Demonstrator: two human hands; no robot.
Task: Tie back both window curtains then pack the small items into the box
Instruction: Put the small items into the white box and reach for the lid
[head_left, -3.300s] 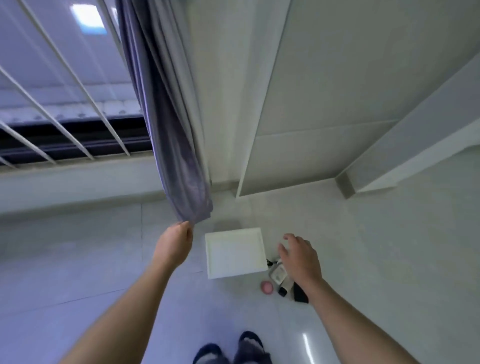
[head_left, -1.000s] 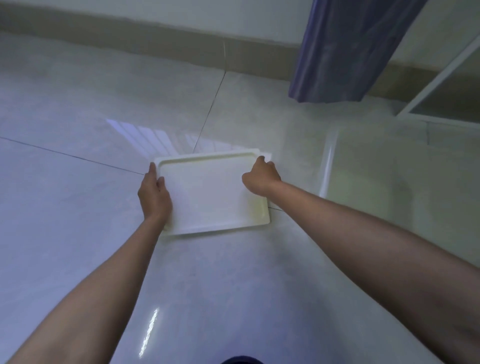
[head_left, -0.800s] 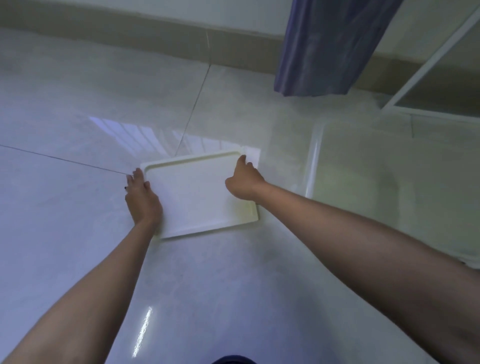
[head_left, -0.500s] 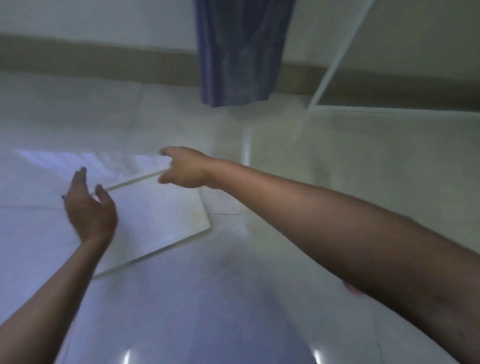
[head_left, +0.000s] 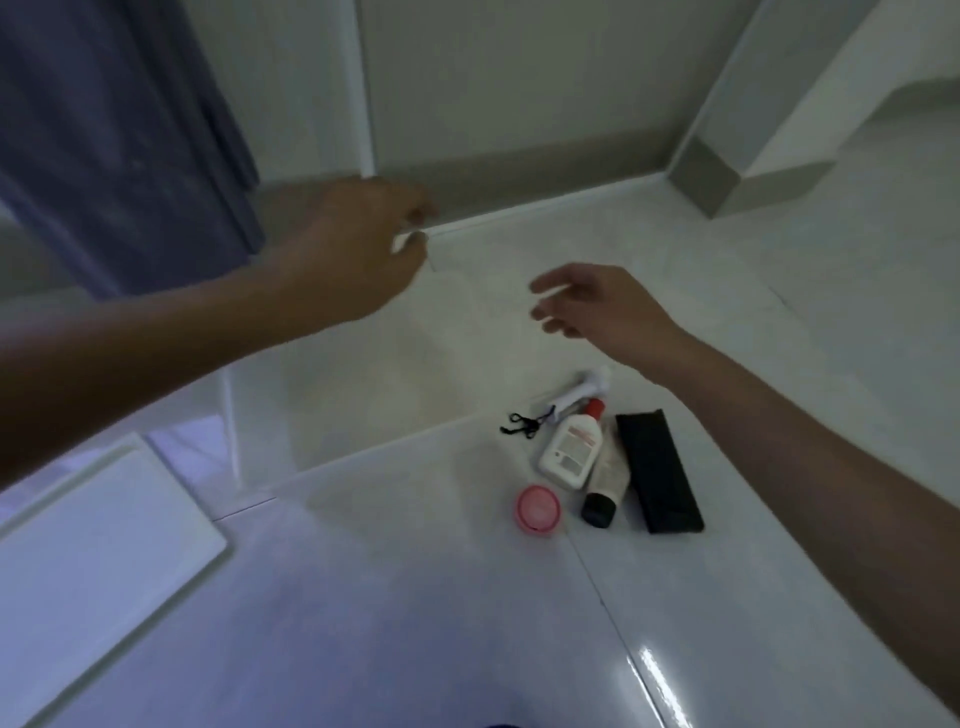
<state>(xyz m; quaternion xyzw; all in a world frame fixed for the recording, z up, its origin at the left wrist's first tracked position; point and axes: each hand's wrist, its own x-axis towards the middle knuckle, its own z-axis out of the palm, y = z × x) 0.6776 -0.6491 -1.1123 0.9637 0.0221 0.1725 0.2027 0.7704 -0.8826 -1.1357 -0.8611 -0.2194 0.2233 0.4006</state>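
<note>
White lid (head_left: 98, 540) lies flat on the floor (head_left: 415, 623) at lower left; small items – pink disc (head_left: 538, 508), white bottle (head_left: 571, 447), black case (head_left: 657, 470) – cluster right of centre beside the clear box (head_left: 363, 395); right hand (head_left: 597, 306) spread, left hand (head_left: 358, 249) loosely curled, both holding nothing; curtain (head_left: 119, 135) upper left

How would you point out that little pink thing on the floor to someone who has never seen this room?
Start at the translucent box in the middle of the white tiled floor; just right of its near corner lies a small heap of toiletries. The pink round case sits at the near left edge of that heap, beside a white bottle with a red cap. It is the only round, flat, pink item there.
</note>
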